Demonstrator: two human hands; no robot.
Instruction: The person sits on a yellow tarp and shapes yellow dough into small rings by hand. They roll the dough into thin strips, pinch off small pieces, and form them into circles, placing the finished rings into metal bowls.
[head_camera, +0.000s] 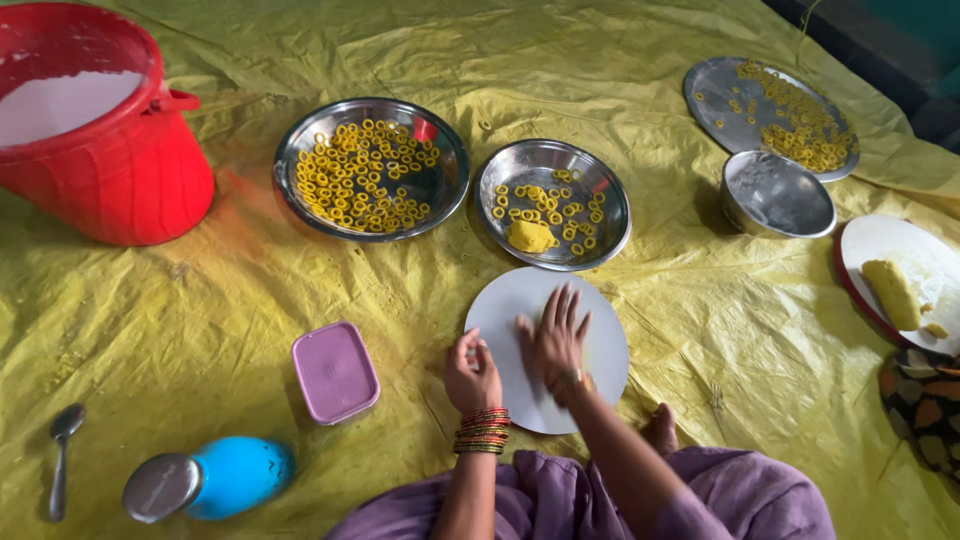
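A crinkled yellow plastic sheet (200, 320) covers the floor, glossy and creased, with a dark edge of the room at the top right. On it, in front of the person's purple lap, lies a round, flat white board (520, 300). The right hand (553, 340) presses flat on the board, fingers spread and apart. The left hand (471, 372) rests at the board's left edge, fingers curled together; what it pinches, if anything, cannot be told. Just beyond the board sits a steel plate (600, 215) with yellow dough rings and a dough lump (529, 236). Left of it, a wider steel plate (450, 170) is full of rings. A red bucket (120, 180) stands far left. Near the left knee lie a mauve lidded box (335, 371), a blue bottle (235, 475) on its side and a spoon (62, 455). At right: a steel bowl (778, 195), another ringed plate (710, 90), and a second board (880, 240) with dough
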